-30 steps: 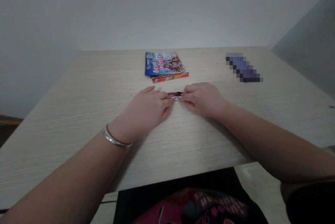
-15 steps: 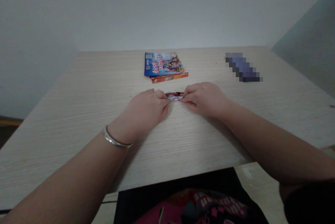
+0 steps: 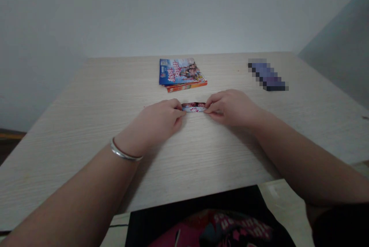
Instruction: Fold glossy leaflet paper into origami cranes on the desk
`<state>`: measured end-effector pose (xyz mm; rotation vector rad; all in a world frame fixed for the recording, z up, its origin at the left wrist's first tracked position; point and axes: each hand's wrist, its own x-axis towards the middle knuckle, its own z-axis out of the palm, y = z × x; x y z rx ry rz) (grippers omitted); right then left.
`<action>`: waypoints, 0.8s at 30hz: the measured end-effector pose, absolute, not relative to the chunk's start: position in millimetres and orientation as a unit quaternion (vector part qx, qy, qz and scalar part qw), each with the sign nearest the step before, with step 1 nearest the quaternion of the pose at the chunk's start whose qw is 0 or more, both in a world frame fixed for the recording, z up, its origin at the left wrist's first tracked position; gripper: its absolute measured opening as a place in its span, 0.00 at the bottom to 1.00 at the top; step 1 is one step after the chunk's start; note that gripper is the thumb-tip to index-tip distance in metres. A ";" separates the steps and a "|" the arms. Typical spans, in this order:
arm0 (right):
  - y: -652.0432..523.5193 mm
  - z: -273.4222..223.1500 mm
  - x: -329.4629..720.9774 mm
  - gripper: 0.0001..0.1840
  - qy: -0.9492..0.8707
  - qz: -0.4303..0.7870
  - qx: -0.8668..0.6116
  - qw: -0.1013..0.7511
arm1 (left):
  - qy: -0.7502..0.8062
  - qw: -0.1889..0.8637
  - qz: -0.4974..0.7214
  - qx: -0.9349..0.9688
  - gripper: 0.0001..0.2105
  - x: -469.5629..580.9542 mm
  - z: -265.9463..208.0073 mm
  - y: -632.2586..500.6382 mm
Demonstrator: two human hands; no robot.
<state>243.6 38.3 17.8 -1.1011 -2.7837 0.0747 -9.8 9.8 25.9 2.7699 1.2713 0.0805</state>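
A narrow strip of folded printed paper point(image 3: 195, 107) lies flat on the table in front of me, dark red along its far half and pale with red lettering along its near half. At its left end, my left hand point(image 3: 160, 120) pinches it between thumb and fingers. My right hand point(image 3: 230, 108) is closed on the right end in the same way. The middle of the strip shows between the two hands, while its ends are hidden under the fingertips. A silver bangle point(image 3: 125, 152) circles my left wrist.
Beyond my hands, a stack of printed leaflets point(image 3: 181, 72), blue on top with orange edges below, lies on the pale wooden table point(image 3: 109, 85). A pixelated dark bluish object point(image 3: 266, 74) rests at the back right. Behind the table stands a plain wall point(image 3: 184, 12).
Both hands have shifted slightly outward along the paper strip, so a little more of its middle shows. The leaflets and the pixelated object stay where they were.
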 end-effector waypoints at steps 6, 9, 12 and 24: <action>35.7 21.5 238.4 0.10 -0.929 -0.007 -0.366 0.052 | 0.423 -0.044 -0.043 0.904 0.15 -1.8 31.4 4.8; 34.2 19.5 236.9 0.09 -0.923 0.007 -0.376 0.079 | 0.421 -0.057 -0.006 0.905 0.15 -0.3 28.5 5.9; 34.7 12.5 232.9 0.11 -0.904 0.006 -0.401 0.149 | 0.414 -0.042 0.029 0.909 0.15 -2.7 21.2 12.6; 36.3 -0.4 216.3 0.12 -0.911 0.044 -0.379 0.157 | 0.433 0.008 0.174 0.884 0.12 -6.5 3.2 18.4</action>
